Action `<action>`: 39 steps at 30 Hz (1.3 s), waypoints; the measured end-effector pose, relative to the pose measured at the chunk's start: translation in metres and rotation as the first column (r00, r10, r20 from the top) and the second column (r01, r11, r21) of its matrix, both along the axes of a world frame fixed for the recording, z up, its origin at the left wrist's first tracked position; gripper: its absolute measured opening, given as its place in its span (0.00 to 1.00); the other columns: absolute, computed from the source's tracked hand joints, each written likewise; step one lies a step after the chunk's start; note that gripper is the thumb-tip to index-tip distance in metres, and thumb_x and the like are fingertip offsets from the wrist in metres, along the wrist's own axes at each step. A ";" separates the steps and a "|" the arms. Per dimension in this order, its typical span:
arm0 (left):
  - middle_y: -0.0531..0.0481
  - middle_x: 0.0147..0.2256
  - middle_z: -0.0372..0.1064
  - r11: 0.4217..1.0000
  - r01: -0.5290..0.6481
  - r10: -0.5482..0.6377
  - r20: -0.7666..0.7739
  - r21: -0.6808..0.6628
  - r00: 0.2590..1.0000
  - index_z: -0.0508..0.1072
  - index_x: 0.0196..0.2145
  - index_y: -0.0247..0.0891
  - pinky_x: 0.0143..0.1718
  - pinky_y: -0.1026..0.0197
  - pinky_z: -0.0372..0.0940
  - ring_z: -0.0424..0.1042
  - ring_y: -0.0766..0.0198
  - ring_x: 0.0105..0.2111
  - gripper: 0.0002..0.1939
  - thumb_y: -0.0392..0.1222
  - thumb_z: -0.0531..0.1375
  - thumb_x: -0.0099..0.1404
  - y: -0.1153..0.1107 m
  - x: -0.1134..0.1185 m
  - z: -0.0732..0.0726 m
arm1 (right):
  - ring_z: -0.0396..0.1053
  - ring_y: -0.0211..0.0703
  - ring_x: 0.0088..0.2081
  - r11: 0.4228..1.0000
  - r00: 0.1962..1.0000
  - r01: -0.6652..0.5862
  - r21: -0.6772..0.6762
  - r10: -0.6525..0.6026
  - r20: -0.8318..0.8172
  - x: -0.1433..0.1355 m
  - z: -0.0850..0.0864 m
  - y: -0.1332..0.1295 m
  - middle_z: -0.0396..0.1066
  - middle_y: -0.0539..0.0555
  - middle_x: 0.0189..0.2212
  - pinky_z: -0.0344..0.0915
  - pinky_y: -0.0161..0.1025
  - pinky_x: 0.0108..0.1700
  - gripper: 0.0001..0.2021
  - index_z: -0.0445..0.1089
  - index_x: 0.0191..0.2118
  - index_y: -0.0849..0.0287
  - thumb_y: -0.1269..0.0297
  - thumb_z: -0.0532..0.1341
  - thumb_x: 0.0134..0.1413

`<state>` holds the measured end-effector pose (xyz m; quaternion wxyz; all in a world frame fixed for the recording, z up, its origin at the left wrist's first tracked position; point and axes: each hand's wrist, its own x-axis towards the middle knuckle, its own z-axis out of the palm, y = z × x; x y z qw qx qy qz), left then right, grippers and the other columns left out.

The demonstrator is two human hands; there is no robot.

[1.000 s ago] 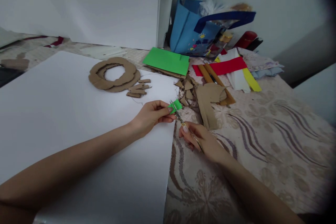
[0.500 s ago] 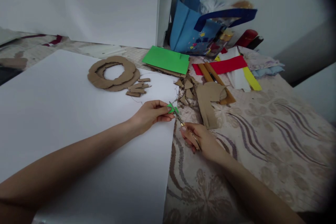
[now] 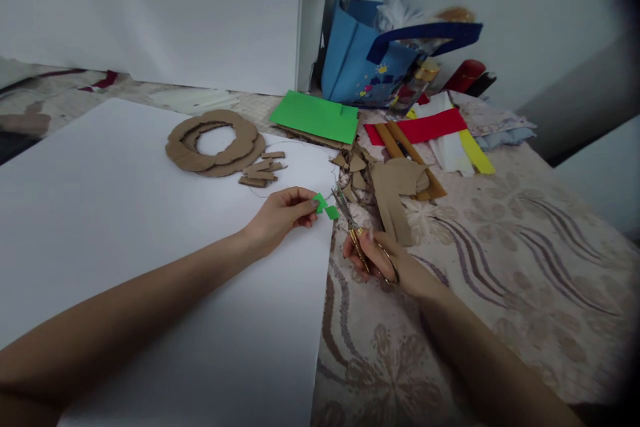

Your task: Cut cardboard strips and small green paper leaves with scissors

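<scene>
Thumb and fingertips of the left hand (image 3: 285,213) are pinched together on a small green piece (image 3: 321,203), which juts out to their right. Just beside its lower right edge is a green scrap (image 3: 332,213); whether the two are joined I cannot tell. Right of both, scissors (image 3: 346,208) point up and slightly left, blades a little apart, the right hand (image 3: 375,253) curled around their gold handles. The left forearm (image 3: 175,290) slants in from the lower left over a white board (image 3: 240,353); the right forearm (image 3: 480,367) reaches from the lower right above patterned cloth (image 3: 505,273). Farther off lie cardboard strips (image 3: 257,173).
</scene>
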<state>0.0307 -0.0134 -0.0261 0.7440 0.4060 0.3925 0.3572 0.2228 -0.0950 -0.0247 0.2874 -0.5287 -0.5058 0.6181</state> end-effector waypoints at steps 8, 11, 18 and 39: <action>0.51 0.28 0.69 1.000 0.026 -0.026 0.021 -0.001 0.999 0.68 0.35 0.31 0.29 0.65 0.62 0.69 0.70 0.26 0.13 0.33 0.66 0.52 -0.002 0.002 -0.001 | 0.56 0.34 0.19 1.000 0.991 0.017 -0.002 -0.016 0.134 0.003 -0.003 0.003 0.57 0.46 0.19 0.59 0.35 0.23 0.25 0.63 0.29 0.59 0.39 0.50 0.54; 0.51 0.29 0.69 1.000 0.018 -0.018 0.042 0.000 0.999 0.68 0.35 0.31 0.30 0.64 0.63 0.69 0.70 0.27 0.14 0.34 0.66 0.51 -0.003 0.002 -0.001 | 0.56 0.34 0.19 0.998 0.984 -0.045 0.034 0.038 0.176 0.004 -0.001 0.003 0.56 0.45 0.18 0.57 0.34 0.23 0.25 0.63 0.28 0.59 0.40 0.49 0.56; 0.52 0.29 0.69 0.999 0.003 0.000 0.089 -0.035 0.996 0.69 0.37 0.32 0.31 0.65 0.61 0.69 0.70 0.27 0.15 0.33 0.66 0.52 -0.003 0.002 -0.001 | 0.55 0.35 0.19 0.990 0.966 -0.124 0.074 0.103 0.237 0.003 0.002 0.001 0.57 0.46 0.18 0.53 0.33 0.22 0.24 0.62 0.28 0.58 0.41 0.48 0.57; 0.52 0.28 0.69 0.995 0.055 -0.049 0.074 -0.079 0.996 0.70 0.32 0.32 0.32 0.64 0.60 0.68 0.70 0.28 0.10 0.34 0.66 0.53 -0.008 0.003 0.001 | 0.55 0.34 0.21 0.996 0.984 -0.065 0.062 0.053 0.170 -0.002 0.003 -0.002 0.55 0.46 0.18 0.55 0.33 0.24 0.24 0.62 0.30 0.60 0.41 0.48 0.58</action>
